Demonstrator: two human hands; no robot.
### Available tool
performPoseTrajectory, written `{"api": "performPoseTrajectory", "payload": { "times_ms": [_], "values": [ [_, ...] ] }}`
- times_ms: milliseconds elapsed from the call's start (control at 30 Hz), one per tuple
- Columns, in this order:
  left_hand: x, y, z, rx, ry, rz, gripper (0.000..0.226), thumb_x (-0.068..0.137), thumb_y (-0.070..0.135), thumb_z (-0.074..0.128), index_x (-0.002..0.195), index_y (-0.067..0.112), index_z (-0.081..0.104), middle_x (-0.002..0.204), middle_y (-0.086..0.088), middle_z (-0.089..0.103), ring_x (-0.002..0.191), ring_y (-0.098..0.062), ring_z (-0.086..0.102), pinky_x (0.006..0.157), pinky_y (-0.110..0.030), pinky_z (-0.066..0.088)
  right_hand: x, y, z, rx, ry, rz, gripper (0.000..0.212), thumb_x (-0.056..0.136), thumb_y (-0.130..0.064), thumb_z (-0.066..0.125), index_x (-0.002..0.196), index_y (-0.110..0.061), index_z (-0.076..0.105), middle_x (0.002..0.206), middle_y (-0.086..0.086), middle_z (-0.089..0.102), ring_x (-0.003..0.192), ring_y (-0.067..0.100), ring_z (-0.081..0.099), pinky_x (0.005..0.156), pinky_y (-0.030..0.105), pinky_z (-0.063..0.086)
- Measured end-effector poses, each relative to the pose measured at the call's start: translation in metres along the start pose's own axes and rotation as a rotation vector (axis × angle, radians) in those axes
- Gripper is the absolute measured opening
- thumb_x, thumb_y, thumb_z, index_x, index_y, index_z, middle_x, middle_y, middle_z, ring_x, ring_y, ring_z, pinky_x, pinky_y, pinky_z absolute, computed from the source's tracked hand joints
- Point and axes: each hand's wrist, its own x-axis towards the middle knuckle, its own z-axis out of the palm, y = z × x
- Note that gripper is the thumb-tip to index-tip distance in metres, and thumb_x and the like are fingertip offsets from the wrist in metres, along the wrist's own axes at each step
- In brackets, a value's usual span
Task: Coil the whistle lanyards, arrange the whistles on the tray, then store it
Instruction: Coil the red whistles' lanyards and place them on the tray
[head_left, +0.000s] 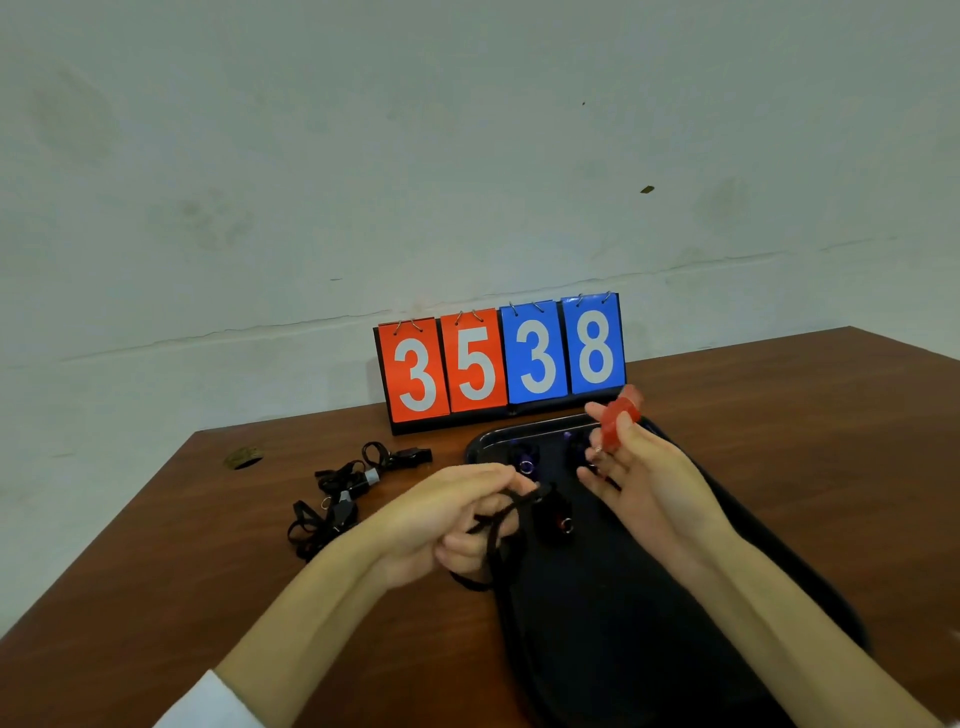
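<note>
- Red plastic whistle (615, 423), chunky and rounded, pinched at the fingertips of the right hand (639, 478) above the far end of the glossy black round-cornered tray (649, 623).
- Left hand (452, 519) curls round a flat black woven lanyard (498, 525), looped at the tray's left edge.
- Three dark coiled bundles (525, 462) lie on the tray.
- A tangled heap of black whistles (337, 493) lies beside it on the brown wooden table (260, 571).

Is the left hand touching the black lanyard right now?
Touching. In the head view the left hand pinches the black lanyard, whose strands run between the curled fingers and loop below the palm.
</note>
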Motion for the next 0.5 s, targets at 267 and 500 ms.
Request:
{"api": "performPoseTrajectory", "payload": {
  "times_ms": [267, 500],
  "values": [
    [-0.001, 0.004, -0.01, -0.204, -0.028, -0.021, 0.014, 0.092, 0.013, 0.047, 0.093, 0.004, 0.057, 0.092, -0.016, 0.064, 0.078, -0.024, 0.066, 0.068, -0.028, 0.056, -0.009, 0.005, 0.006, -0.284, -0.094, -0.052, 0.027, 0.074, -0.032, 0.062, 0.09, -0.011, 0.067, 0.07, 0.001, 0.066, 0.074, 0.016, 0.064, 0.075, 0.03, 0.052],
    [-0.006, 0.009, -0.015, 0.122, 0.116, -0.097, 0.027, 0.091, 0.033, 0.054, 0.095, 0.01, 0.068, 0.053, 0.002, 0.046, 0.04, -0.006, 0.027, 0.043, -0.021, 0.016, -0.011, 0.004, 0.006, -0.296, -0.077, -0.017, 0.031, 0.073, -0.023, 0.066, 0.103, -0.014, 0.065, 0.087, 0.007, 0.074, 0.074, 0.017, 0.071, 0.065, 0.025, 0.056]
  ]
}}
